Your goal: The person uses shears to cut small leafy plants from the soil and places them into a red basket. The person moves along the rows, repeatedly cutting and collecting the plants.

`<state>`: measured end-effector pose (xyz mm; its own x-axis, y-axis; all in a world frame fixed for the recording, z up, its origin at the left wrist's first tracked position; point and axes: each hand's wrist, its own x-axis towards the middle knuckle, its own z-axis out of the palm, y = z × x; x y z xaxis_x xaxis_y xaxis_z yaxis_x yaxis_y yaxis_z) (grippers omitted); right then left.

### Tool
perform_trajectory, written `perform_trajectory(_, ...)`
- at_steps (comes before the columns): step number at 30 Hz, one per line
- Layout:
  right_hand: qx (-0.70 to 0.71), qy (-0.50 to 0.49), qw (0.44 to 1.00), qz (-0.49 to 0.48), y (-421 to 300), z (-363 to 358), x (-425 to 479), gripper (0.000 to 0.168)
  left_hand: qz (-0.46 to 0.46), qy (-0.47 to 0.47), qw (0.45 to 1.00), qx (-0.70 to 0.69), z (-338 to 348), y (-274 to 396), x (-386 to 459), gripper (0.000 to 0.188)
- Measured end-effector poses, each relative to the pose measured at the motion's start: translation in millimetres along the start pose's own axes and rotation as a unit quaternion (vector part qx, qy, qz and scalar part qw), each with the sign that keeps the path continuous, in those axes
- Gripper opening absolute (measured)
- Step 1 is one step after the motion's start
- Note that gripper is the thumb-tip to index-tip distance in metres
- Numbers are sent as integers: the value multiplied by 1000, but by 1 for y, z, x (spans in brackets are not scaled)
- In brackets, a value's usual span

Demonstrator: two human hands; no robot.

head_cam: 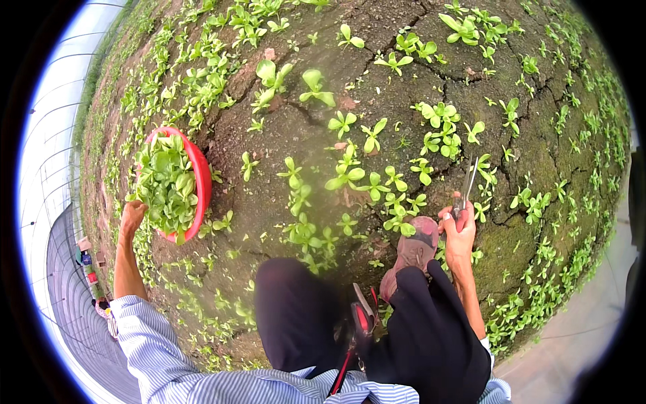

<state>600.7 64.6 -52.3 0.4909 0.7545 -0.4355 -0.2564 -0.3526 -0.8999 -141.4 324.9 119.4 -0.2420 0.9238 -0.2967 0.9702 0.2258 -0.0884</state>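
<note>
At the left, a red plastic basin (pixel 203 182) stands on the soil, heaped with picked leafy greens (pixel 166 177). My left hand (pixel 133 214) is at the basin's near left edge, against the greens; whether its fingers grip a leaf I cannot tell. My right hand (pixel 458 230) holds a pair of scissors (pixel 468 184) by the handles, blades pointing away from me and slightly apart. Small green seedlings (pixel 398 222) grow in the cracked soil left of the scissors, and another clump (pixel 484 171) grows right beside the blades.
My shoe (pixel 416 242) rests on the soil just left of my right hand. Denser rows of plants (pixel 202 81) grow at the upper left. A pale paved strip (pixel 580 323) runs along the lower right. Distant people (pixel 103 305) are by the greenhouse wall (pixel 55 126) at the far left.
</note>
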Motion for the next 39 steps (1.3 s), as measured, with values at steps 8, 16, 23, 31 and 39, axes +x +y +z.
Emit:
perform_trajectory(8, 69, -90, 992, -51, -89, 27, 155, 45, 7, 2, 998, -58, -62, 30, -19, 26)
perform_trajectory(16, -6, -58, 997, -52, -118, 11, 353, 47, -4, -11, 995, 100, -73, 114, -110, 33)
perform_trajectory(23, 114, -95, 986, 74, -106, -22, 395, 42, -133, -77, 973, 173, -168, 129, -194, 36)
perform_trajectory(31, 86, -78, 990, 83, -110, -27, 400, 33, -103, -6, 991, 87, -197, 196, -186, 30)
perform_trajectory(39, 109, -98, 987, 66, -105, -33, 401, 35, -114, -66, 975, 181, -191, 218, -208, 29)
